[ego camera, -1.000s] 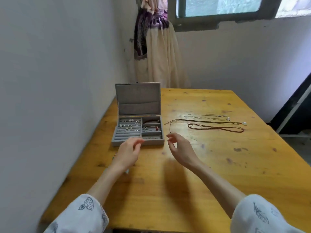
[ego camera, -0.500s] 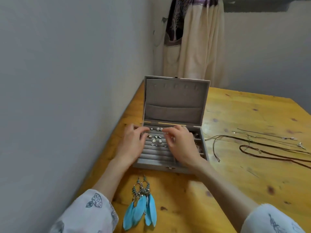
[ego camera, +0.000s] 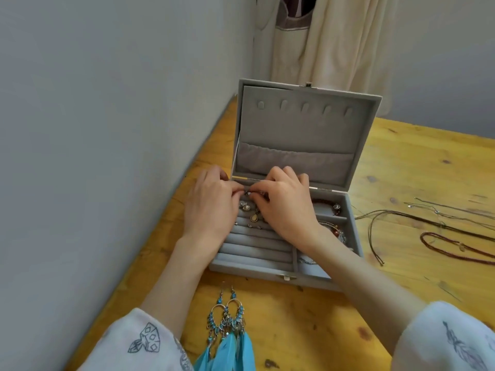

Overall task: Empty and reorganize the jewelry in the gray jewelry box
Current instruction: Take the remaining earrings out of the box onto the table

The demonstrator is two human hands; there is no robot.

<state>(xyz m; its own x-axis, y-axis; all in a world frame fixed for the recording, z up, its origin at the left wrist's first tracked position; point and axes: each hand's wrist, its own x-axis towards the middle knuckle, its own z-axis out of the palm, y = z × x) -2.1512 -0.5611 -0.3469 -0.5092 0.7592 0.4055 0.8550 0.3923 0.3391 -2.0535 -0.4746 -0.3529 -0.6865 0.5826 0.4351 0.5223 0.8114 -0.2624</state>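
Note:
The gray jewelry box (ego camera: 305, 129) stands open on the wooden table (ego camera: 415, 167), lid upright. Its left half has padded ring rolls (ego camera: 254, 250) with several small earrings (ego camera: 246, 207) and a teardrop pendant (ego camera: 254, 217). Red bead bracelets (ego camera: 334, 207) lie in the right compartments. My left hand (ego camera: 209, 207) and my right hand (ego camera: 286, 207) are over the back ring rows, fingertips meeting and pinching a small earring (ego camera: 249, 193) there. My right forearm hides part of the right compartments.
A pair of blue feather earrings (ego camera: 227, 336) lies on the table in front of the box. Cord necklaces (ego camera: 439, 228) are spread out to the right. A gray wall (ego camera: 107, 129) runs close along the table's left edge. Cream cloth (ego camera: 326, 36) hangs behind the box.
The view has come closer and tipped down over the box. Both hands went from hovering before the box to its back ring rows, where their fingertips now meet on a small piece.

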